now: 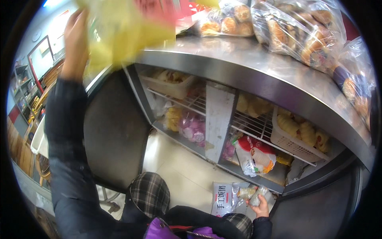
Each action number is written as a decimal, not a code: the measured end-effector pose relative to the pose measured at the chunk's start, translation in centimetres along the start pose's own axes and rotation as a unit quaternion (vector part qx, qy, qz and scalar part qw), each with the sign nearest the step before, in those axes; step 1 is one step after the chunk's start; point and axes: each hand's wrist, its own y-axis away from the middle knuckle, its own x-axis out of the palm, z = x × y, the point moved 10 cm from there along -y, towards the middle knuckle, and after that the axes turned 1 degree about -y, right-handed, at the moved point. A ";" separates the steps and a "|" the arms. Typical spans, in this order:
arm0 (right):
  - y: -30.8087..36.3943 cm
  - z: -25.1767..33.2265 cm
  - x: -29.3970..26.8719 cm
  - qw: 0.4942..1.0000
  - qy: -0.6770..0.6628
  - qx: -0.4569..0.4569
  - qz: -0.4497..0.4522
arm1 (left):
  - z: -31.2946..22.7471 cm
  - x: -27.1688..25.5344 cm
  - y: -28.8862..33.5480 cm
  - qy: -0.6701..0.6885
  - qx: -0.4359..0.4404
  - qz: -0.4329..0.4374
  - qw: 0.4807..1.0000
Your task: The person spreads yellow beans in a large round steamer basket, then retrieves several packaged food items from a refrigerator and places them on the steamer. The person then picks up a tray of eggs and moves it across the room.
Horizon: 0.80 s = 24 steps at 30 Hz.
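My left hand [75, 42] is raised at the upper left, its fingers closed on a yellow plastic bag [127, 34]. The bag is blurred and spreads over the counter's near edge, with a pink-red patch on its upper part. Low at the right, my right hand [260, 206] grips a clear plastic-wrapped food pack [261, 196]; its contents look greyish and cannot be made out. Beside it, another wrapped roll-shaped piece [246, 193] lies over a printed white plastic package [223, 199] near my knee.
A steel counter [238, 51] carries bags of bread buns [229, 24]. Beneath it, an open cabinet has wire shelves, a white basket of wrapped rolls [294, 137], a red-white food bag [254, 155] and pink bagged food [193, 126]. Dark doors stand open on the left [115, 131] and right [318, 207].
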 end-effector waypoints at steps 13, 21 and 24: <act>5.2 1.7 -1.5 0.961 -0.134 -0.168 -0.176 | -6.0 15.8 20.8 0.113 0.019 0.317 0.942; 8.6 3.5 -12.3 0.851 0.061 -0.347 -0.389 | -22.0 29.2 68.9 0.340 -0.003 0.784 0.520; 8.9 2.6 -13.5 0.849 0.099 -0.351 -0.382 | -24.2 30.8 78.2 0.323 0.000 0.781 0.534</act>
